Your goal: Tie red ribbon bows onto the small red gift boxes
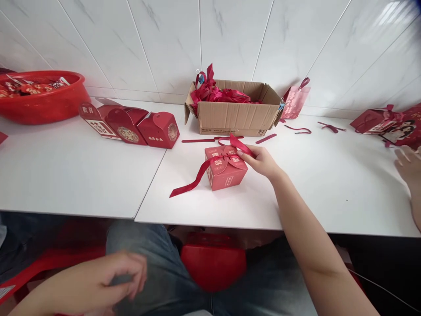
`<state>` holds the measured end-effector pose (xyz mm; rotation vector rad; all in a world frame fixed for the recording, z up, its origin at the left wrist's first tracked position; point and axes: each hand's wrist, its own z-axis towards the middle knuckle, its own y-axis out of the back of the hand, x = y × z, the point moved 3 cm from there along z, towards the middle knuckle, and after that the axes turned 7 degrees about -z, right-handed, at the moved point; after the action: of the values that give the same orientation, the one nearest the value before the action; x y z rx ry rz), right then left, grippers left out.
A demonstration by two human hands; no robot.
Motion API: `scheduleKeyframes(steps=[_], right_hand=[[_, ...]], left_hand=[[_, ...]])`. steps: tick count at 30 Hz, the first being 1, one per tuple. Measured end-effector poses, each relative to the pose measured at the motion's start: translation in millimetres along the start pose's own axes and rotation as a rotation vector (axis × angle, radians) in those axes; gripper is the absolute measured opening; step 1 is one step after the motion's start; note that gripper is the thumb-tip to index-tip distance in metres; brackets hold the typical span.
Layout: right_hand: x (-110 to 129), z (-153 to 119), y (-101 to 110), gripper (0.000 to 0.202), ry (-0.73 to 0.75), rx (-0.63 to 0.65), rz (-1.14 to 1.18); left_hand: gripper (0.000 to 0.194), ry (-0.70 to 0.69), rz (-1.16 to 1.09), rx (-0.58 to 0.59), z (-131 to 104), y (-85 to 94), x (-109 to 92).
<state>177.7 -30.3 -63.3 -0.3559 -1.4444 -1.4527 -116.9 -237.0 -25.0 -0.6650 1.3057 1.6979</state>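
A small red gift box (226,169) with gold print sits on the white table in front of me. Dark red ribbon (194,180) is threaded through the slots in its lid, and one loose tail runs down onto the table at the left. My right hand (259,160) pinches the other ribbon end between thumb and fingers at the box's upper right corner. Low over my lap hangs my left hand (121,278), away from the table and slightly blurred. Its fingers are loosely curled, with a gap to the thumb and nothing visible in it.
Behind the box stands a cardboard carton (240,116) full of red ribbons. Several red boxes (158,129) line up at left, near a red basin (42,103) of small packets. Ribbon strips (199,141) lie about. At right are a tied box (375,120) and another person's hand (409,164).
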Motion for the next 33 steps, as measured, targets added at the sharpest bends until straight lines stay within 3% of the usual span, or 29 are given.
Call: scheduleKeyframes(steps=[7, 9, 11, 16, 21, 29, 33], right_hand=[[5, 1, -8, 0.042, 0.043, -0.020, 0.066], [6, 1, -9, 0.042, 0.017, -0.006, 0.043], [6, 0, -10, 0.041, -0.008, 0.002, 0.012], [13, -1, -8, 0.039, -0.034, 0.002, -0.106], [17, -3, -5, 0.041, -0.034, -0.028, -0.209], [11, -4, -5, 0.040, -0.025, -0.031, -0.145], [13, -5, -4, 0.044, -0.051, -0.048, -0.148]], left_hand=[[0.031, -0.122, -0.074, -0.076, 129, -43.1, 20], [0.026, -0.147, -0.100, -0.082, 155, -54.9, 32], [0.024, -0.259, -0.110, -0.124, 170, -65.0, 43], [0.024, -0.498, -0.088, -0.027, 175, -83.1, 67], [0.036, -0.578, -0.178, 0.035, 173, -78.1, 79], [0.069, -0.673, -0.130, 0.130, 166, -78.2, 64], [0.063, -0.725, -0.043, -0.008, 160, -78.8, 55]])
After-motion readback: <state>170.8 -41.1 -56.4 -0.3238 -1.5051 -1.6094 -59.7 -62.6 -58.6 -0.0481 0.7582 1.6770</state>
